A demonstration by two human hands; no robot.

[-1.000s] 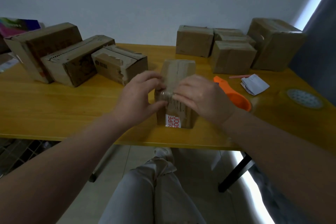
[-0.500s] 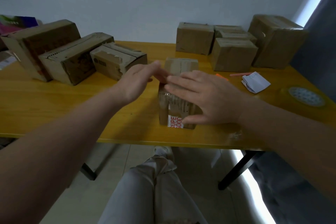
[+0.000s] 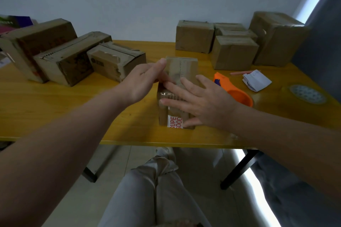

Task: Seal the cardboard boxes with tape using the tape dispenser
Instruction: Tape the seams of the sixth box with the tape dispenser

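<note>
A small cardboard box [image 3: 181, 68] with a red-lettered white label stands near the front edge of the yellow table [image 3: 55, 101]. Clear tape runs over its top and down its near face. My left hand [image 3: 145, 81] lies flat against the box's left side, fingers straight. My right hand [image 3: 199, 101] presses on the top and near face with spread straight fingers, thumb low by the label. The orange tape dispenser [image 3: 233, 90] lies on the table just right of the box, free of both hands.
Three long cardboard boxes [image 3: 70, 59] sit at the back left. Several more boxes [image 3: 234, 51] stand at the back right. A folded paper [image 3: 256, 80], a pink pen [image 3: 240, 73] and a round patterned disc [image 3: 307, 94] lie at the right. My legs show below the table edge.
Both hands went from curled fingers pinching at the box's near top edge to flat, spread fingers on it. The right hand slid across the top, uncovering the orange dispenser again.
</note>
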